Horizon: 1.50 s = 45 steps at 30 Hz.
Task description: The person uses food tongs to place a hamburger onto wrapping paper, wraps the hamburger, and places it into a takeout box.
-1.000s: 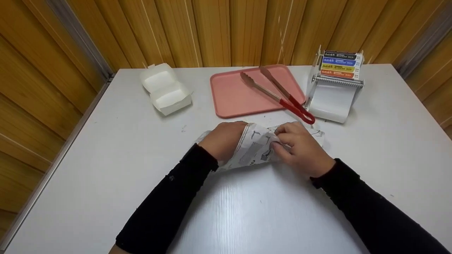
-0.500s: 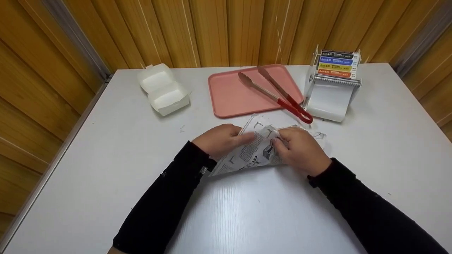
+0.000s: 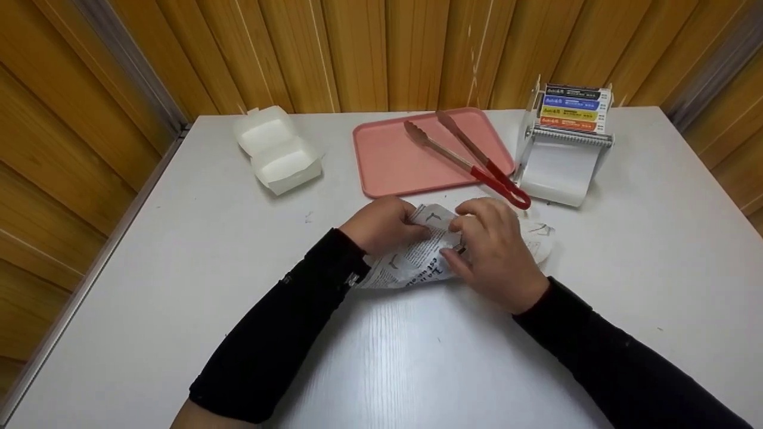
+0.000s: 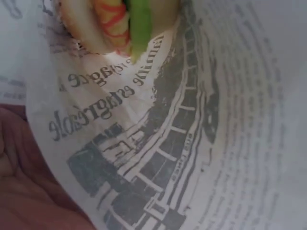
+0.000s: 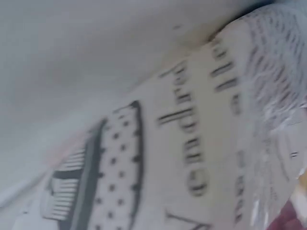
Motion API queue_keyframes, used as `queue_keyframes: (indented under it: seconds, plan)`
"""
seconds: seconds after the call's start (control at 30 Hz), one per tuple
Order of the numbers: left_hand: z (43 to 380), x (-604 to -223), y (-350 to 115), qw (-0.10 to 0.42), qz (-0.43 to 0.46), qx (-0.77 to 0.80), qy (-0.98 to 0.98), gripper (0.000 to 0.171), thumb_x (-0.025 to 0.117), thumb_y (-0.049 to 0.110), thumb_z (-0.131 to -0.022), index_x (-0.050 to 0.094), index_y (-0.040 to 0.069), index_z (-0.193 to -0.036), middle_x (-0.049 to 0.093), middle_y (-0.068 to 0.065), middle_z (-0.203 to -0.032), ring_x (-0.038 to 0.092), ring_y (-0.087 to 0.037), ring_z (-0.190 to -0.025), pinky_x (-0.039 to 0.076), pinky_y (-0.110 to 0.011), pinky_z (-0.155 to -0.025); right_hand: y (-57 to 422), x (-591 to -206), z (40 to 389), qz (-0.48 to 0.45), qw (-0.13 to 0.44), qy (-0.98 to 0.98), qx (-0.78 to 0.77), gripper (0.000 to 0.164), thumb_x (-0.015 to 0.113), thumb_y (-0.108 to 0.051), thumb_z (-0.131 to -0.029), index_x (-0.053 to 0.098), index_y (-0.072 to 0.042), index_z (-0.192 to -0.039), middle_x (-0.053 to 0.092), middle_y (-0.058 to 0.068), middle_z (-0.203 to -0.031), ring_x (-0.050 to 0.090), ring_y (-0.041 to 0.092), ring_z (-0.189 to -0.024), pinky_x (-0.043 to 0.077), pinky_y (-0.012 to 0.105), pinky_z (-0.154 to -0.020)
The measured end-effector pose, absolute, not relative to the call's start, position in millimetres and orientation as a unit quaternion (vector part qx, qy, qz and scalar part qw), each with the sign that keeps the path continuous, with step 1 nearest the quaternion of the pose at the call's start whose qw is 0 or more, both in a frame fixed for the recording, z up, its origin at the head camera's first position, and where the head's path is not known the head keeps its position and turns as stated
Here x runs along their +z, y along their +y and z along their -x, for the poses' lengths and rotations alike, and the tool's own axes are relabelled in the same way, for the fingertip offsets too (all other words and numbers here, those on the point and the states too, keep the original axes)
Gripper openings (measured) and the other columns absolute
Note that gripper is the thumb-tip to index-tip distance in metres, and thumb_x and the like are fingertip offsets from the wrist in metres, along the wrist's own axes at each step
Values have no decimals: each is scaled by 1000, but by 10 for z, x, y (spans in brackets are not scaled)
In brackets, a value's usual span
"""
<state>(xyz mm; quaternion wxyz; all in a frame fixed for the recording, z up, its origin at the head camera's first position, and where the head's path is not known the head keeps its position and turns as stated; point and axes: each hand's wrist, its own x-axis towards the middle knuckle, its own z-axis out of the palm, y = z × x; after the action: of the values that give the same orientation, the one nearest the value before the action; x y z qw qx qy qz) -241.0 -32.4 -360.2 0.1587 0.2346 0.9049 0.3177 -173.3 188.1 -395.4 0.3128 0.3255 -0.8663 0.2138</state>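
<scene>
A printed sheet of wrapping paper (image 3: pixel 408 259), newspaper style, lies folded in front of me at the middle of the white table. Inside it, the left wrist view shows a sesame bun (image 4: pixel 86 24) with a yellow, red-striped filling and a green leaf; its whole shape is hidden. My left hand (image 3: pixel 384 226) grips the paper's left side, thumb on the near face and fingers behind. Over the right part of the paper is my right hand (image 3: pixel 498 253), fingers loosely bent and thumb apart from them. Printed paper (image 5: pixel 187 134) fills much of the right wrist view.
Behind the hands a pink tray (image 3: pixel 387 161) bears red-handled tongs (image 3: pixel 501 185), whose handle overhangs its front right corner. An opened white food box (image 3: pixel 286 161) stands back left. At the back right is a label dispenser (image 3: pixel 563 161) with coloured strips. Wood-panel walls border the table.
My left hand came out from behind the raised flap and took hold of the paper with its thumb in front. My right hand loosened its pinch and shifted slightly left.
</scene>
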Motion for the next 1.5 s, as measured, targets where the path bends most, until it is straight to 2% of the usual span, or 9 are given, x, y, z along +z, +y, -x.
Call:
queue_keyframes:
  seconds: [0.17,0.27,0.4,0.53,0.73,0.83,1.07,1.27,1.5]
  plan:
    - [2462,-3569,-267,156,-232,309,909,32,79,34,-94,68,16,-70,57,9,-66,52,-10,-66,43,-25,-62,1887,-3952,1727,-337,268,-885,178,40,79,-30,-90,71,-7,-122,58,21,-133,44,42,-126,35,59,-104]
    - [2480,-3542,-239,162,-227,302,912,29,81,33,-93,69,15,-74,59,7,-69,56,-10,-66,46,-25,-62,1911,-3930,1722,-302,213,-916,158,56,75,-36,-95,64,-7,-142,47,24,-155,35,46,-140,26,65,-114]
    - [2504,-3533,-227,168,-220,294,915,26,82,32,-92,67,15,-80,61,4,-74,60,-12,-70,49,-26,-64,1905,-3900,1715,-280,130,-942,132,64,67,-40,-101,54,-6,-153,31,18,-171,21,47,-153,14,68,-121]
    - [2541,-3537,-231,168,-222,286,917,24,82,32,-92,69,13,-98,66,1,-90,61,-16,-85,51,-29,-78,1890,-3894,1726,-293,71,-947,111,65,60,-43,-105,48,-7,-157,33,11,-172,23,44,-158,12,69,-122]
    - [2576,-3540,-260,200,-194,310,909,61,82,32,-93,54,13,-144,70,-5,-119,65,-19,-106,53,-36,-96,1875,-3894,1775,-302,18,-943,139,70,63,-46,-103,46,-7,-158,46,12,-165,34,39,-157,16,67,-123]
    - [2571,-3539,-286,207,-193,312,907,67,80,30,-95,48,13,-152,72,-5,-123,67,-18,-111,53,-37,-101,1865,-3866,1810,-304,-1,-940,154,71,68,-46,-100,49,-7,-156,51,13,-160,40,37,-153,20,65,-123]
    - [2477,-3540,-376,171,-233,267,919,47,72,25,-101,59,12,-144,70,-9,-134,65,-23,-126,49,-42,-112,1814,-3745,1923,-318,-44,-936,147,73,81,-44,-91,54,-9,-150,60,10,-150,52,33,-143,34,56,-120]
    - [2355,-3546,-492,160,-235,257,924,42,69,28,-102,63,15,-141,68,-7,-140,62,-24,-134,47,-43,-115,1724,-3705,2028,-324,-93,-932,133,80,86,-43,-86,53,-10,-151,62,9,-148,57,31,-138,37,56,-122]
    - [2218,-3542,-680,173,-195,273,926,40,68,35,-102,65,20,-140,70,1,-133,64,-15,-122,49,-40,-110,1643,-3724,2085,-322,-107,-933,118,89,91,-44,-79,52,-4,-149,61,14,-147,56,35,-140,39,55,-122]
